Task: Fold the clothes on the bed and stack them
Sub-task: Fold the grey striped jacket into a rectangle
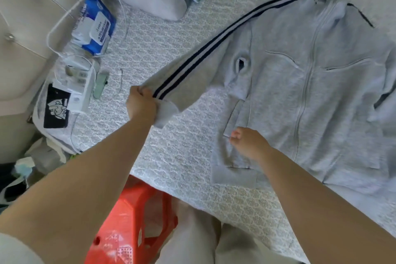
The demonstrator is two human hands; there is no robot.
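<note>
Left hand (141, 104) fingers gripping jacket (310, 83) sleeve cuff (166, 113); right hand (249, 143) fingers hovering loosely curled, empty, over jacket hem.

The left hand (141, 103), mid-frame left of centre, is closed in a fist on the sleeve cuff (166, 111), its bare forearm running down to the lower left corner. The right hand (248, 141), right of centre, hovers with fingers loosely curled, holding nothing, forearm stretching to the lower right.

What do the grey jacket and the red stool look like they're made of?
Jacket: soft matte knit, likely cotton fleece; it drapes and creases, with ribbed cuffs. Stool: probably moulded plastic; glossy, uniform red with cut-out holes.
</note>
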